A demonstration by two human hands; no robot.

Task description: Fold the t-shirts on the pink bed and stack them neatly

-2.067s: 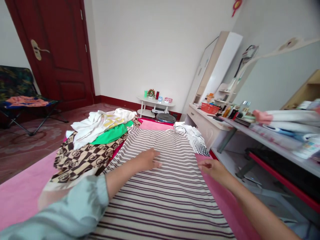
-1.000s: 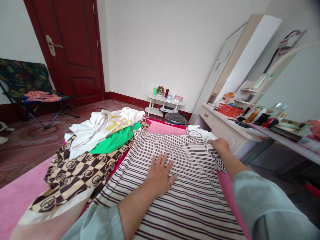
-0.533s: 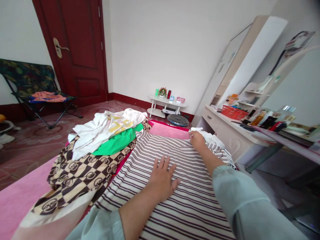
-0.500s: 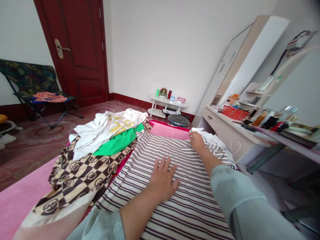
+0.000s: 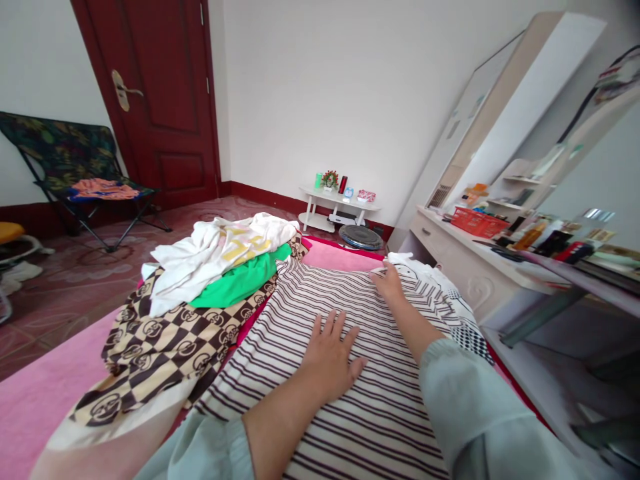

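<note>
A white shirt with dark stripes [image 5: 300, 293] is spread over the bed in front of me. My left hand [image 5: 333, 360] lies flat on its middle, fingers spread. At the shirt's far right edge, my right hand [image 5: 388, 285] pinches the cloth between thumb and fingers; the fingertips are partly hidden. Left of the shirt is a heap with a white garment with yellow print [image 5: 200, 253], a green garment [image 5: 245, 277] and a brown-and-cream checkered cloth [image 5: 170, 340]. More white clothing with black patterns [image 5: 445, 287] lies just right of my right hand.
A pink bed cover [image 5: 345, 257] shows beyond the shirt. To the right stands a dresser [image 5: 450, 260] with a red basket [image 5: 477, 221] and several bottles. A low white stand [image 5: 317, 195], a folding chair [image 5: 60, 147] and a dark red door [image 5: 165, 100] are farther off.
My right hand has shifted slightly left along the shirt's far edge. The left hand stays flat on the cloth. The whole view has turned a little.
</note>
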